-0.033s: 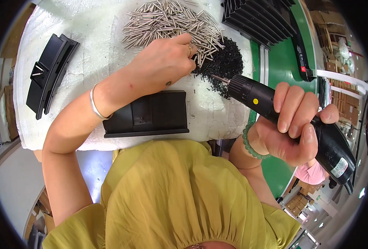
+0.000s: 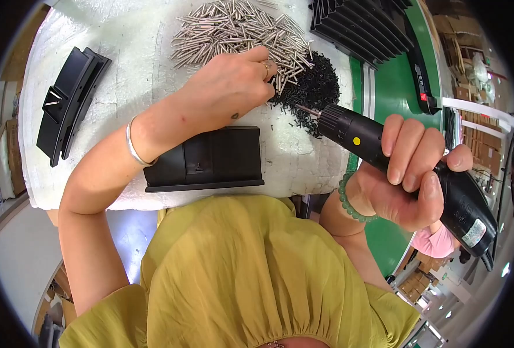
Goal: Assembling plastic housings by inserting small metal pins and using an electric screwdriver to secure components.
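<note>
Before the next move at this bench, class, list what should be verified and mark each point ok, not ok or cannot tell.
1. Right hand has a firm grip on the electric screwdriver: ok.
2. Driver tip points at the pile of small black screws: ok.
3. Left hand is at the piles, fingertips where metal pins meet screws: ok.
4. A screw is held in the fingers: cannot tell.
5. Black plastic part lies flat on the white pad, near the edge: ok.
6. Driver is running: cannot tell.
</note>
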